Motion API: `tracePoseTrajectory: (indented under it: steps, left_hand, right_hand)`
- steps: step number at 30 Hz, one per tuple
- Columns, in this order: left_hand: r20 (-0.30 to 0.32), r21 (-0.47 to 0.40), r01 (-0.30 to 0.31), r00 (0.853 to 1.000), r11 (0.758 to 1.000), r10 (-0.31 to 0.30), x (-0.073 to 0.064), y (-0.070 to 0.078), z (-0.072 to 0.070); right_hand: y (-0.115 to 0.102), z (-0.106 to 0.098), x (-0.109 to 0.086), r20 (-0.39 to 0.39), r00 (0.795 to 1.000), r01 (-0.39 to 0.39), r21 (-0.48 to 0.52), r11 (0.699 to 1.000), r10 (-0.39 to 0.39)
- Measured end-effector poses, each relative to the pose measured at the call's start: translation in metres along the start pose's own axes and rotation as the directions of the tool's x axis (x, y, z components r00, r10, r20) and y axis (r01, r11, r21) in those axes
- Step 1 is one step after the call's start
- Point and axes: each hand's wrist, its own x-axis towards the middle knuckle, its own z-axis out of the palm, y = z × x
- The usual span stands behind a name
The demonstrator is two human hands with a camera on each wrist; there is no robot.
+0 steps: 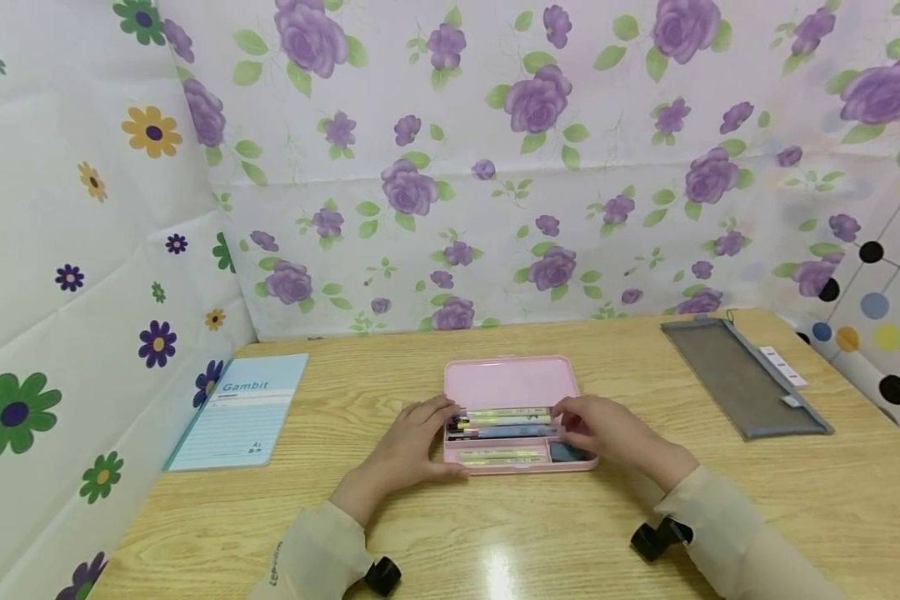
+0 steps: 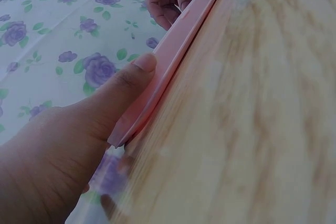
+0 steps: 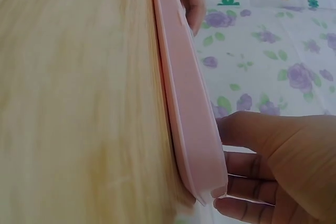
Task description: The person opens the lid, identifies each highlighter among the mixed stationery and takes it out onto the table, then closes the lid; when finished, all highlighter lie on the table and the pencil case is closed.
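Observation:
A pink pencil case lies on the table in the head view, its lid swung back. Several pens and pencils fill its long compartment, and yellowish sticks lie in the front one. A dark, eraser-like block sits in the small front-right compartment. My left hand grips the case's left end, thumb at the front corner; in the left wrist view, that thumb presses the front wall. At the right end, my right hand holds the case with bent fingers, their tips partly hidden.
A light blue notebook lies at the left of the wooden table. On the right are a grey mesh zip pouch and a white strip. Flowered sheets hang behind and beside the table.

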Motion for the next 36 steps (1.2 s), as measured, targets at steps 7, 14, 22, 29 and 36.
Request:
tracePoseTrajectory:
  steps: [7, 14, 22, 29, 36]
  left_hand:
    - [0.007, 0.005, 0.011, 1.0, 1.0, -0.011, 0.0007, 0.0012, 0.0]
    - [0.0, -0.006, 0.009, 1.0, 1.0, -0.009, -0.0006, 0.0031, -0.0006]
    - [-0.014, -0.01, 0.021, 1.0, 1.0, -0.021, -0.0038, 0.0023, -0.0016]
    - [-0.017, -0.022, 0.017, 1.0, 1.0, -0.018, -0.0053, 0.0022, -0.0002]
    - [-0.009, -0.013, 0.006, 1.0, 1.0, -0.006, -0.0027, 0.0042, 0.0]
  right_hand:
    - [-0.0002, 0.0003, -0.0022, -0.033, 0.999, 0.025, 0.006, 1.0, -0.025]
    - [-0.0005, 0.0034, -0.0018, -0.06, 0.998, 0.019, 0.001, 1.0, -0.019]
    - [-0.0036, 0.008, 0.0006, -0.101, 0.994, 0.039, 0.008, 0.999, -0.038]
    - [-0.0021, 0.009, -0.0002, -0.123, 0.992, 0.022, 0.04, 0.999, -0.016]
    - [0.0012, 0.0064, -0.0038, -0.13, 0.992, 0.017, 0.062, 0.998, -0.009]
